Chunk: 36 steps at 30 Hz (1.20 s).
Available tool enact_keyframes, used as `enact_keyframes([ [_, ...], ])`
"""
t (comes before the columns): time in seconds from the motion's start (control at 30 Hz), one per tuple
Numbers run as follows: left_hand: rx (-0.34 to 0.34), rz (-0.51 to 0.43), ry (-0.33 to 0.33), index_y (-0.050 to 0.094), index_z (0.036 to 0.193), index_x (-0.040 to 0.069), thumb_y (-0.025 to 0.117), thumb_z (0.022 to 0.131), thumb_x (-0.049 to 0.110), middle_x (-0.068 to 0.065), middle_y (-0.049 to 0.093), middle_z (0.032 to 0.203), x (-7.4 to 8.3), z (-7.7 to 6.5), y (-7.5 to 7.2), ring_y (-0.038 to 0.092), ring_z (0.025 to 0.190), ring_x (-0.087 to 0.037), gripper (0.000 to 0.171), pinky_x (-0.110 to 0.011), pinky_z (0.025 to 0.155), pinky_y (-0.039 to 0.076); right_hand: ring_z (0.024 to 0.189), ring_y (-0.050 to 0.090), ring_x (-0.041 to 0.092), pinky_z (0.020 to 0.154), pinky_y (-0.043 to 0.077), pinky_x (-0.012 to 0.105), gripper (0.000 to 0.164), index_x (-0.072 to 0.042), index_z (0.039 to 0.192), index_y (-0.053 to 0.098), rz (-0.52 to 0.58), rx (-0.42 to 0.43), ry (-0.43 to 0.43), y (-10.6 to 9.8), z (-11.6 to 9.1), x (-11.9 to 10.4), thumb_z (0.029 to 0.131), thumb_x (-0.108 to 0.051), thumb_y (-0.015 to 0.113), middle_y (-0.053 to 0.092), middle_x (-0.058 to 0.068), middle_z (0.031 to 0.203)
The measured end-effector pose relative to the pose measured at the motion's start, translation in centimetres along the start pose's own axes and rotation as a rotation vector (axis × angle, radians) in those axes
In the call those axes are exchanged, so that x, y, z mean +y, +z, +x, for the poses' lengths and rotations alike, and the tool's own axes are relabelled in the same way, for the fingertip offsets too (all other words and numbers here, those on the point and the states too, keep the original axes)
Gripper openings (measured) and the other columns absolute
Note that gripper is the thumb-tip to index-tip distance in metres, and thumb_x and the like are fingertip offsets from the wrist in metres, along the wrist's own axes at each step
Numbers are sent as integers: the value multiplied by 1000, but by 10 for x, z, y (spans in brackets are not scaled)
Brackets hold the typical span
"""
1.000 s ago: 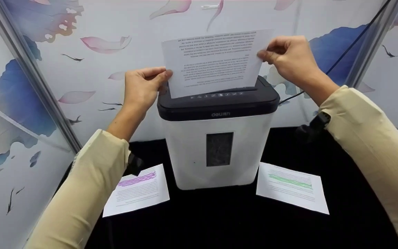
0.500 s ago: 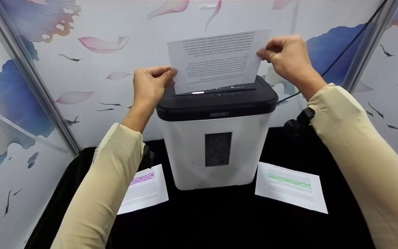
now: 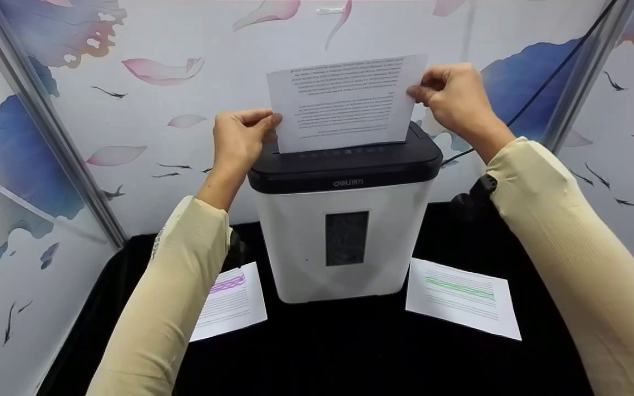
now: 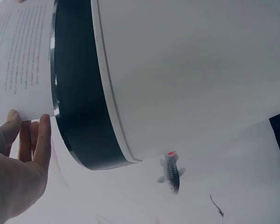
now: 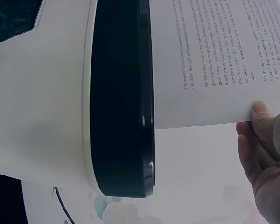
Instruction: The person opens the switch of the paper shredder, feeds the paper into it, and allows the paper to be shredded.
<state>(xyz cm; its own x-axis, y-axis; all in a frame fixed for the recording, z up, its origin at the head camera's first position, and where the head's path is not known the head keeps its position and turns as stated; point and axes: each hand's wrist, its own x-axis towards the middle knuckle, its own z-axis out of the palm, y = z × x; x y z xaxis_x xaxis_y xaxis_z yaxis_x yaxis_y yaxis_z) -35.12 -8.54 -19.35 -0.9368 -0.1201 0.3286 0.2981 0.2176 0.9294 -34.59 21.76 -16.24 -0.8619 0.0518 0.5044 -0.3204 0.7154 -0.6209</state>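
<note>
A printed sheet of paper (image 3: 344, 104), its text upside down, stands upright over the black top of a white paper shredder (image 3: 295, 236). Its lower edge meets the top around the feed slot; how deep it sits in the slot is hidden. My left hand (image 3: 238, 137) pinches the sheet's left edge between thumb and fingers, low and close to the shredder's top. Higher up, my right hand (image 3: 457, 99) pinches the right edge. Both wrist views show the same sheet (image 5: 205, 107) beside the shredder's dark lid (image 4: 81, 88), thumb on the printed face.
Two more printed sheets lie on the black table (image 3: 377, 352): one with purple marking (image 3: 234, 308) at the left, partly behind my left sleeve, and one with green marking (image 3: 463, 297) at the right. A black cable (image 3: 553, 82) runs behind the shredder. Patterned wall panels (image 3: 174, 137) enclose the table.
Both hands have brought the sheet back and slightly right from in front of the slot, then lowered it onto the shredder's top. The grip on both edges stays the same.
</note>
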Motion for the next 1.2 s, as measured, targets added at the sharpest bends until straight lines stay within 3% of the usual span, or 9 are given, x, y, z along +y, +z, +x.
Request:
enact_keyframes([
  [0.2, -1, 58, 0, 71, 100, 8, 68, 80, 18, -8, 71, 99, 1, 3, -1, 68, 74, -16, 23, -23, 71, 55, 69, 55, 4, 58, 40, 19, 17, -8, 87, 67, -11, -43, 30, 0, 0, 0, 84, -25, 66, 62, -9, 73],
  [0.47, -24, 174, -7, 72, 99, 8, 69, 80, 21, -9, 69, 99, -11, 1, -2, 67, 72, -14, 23, -20, 66, 54, 66, 50, 6, 54, 39, 18, 24, -5, 90, 67, -78, -95, 39, 10, -4, 7, 85, -28, 65, 63, -5, 76],
  [0.67, -66, 53, -58, 68, 105, 3, 70, 80, 18, -12, 68, 104, -13, -2, 1, 70, 67, -18, 29, -23, 63, 56, 66, 48, 8, 54, 38, 19, 24, -5, 90, 68, -101, -136, 29, 14, -6, 14, 85, -28, 65, 64, 3, 81],
  [0.73, -48, 43, -44, 68, 107, 5, 71, 80, 20, -12, 68, 105, -13, -2, 3, 69, 66, -19, 31, -24, 63, 56, 65, 48, 8, 54, 38, 19, 24, -5, 91, 68, -93, -146, 41, 15, -6, 15, 84, -28, 66, 64, 0, 78],
  [0.87, 19, 114, 8, 69, 106, 9, 70, 80, 26, -9, 69, 101, -12, -3, 4, 69, 64, -19, 31, -24, 62, 55, 64, 49, 8, 53, 39, 19, 22, -5, 89, 68, -78, -170, 40, 17, -6, 18, 84, -27, 66, 62, -4, 74],
  [1.0, 35, 118, 38, 70, 101, 8, 68, 81, 25, -9, 69, 96, -13, -3, 4, 69, 66, -20, 27, -25, 64, 56, 67, 50, 9, 56, 41, 19, 23, -5, 90, 69, -74, -190, 41, 19, -6, 18, 85, -27, 66, 64, 0, 78],
  [1.2, 12, 212, 14, 71, 98, 8, 68, 82, 23, -7, 69, 96, -14, -4, 5, 68, 66, -16, 23, -21, 62, 54, 67, 49, 9, 56, 40, 20, 28, -6, 92, 67, -51, -112, 49, 22, -7, 19, 85, -33, 64, 60, -4, 76],
])
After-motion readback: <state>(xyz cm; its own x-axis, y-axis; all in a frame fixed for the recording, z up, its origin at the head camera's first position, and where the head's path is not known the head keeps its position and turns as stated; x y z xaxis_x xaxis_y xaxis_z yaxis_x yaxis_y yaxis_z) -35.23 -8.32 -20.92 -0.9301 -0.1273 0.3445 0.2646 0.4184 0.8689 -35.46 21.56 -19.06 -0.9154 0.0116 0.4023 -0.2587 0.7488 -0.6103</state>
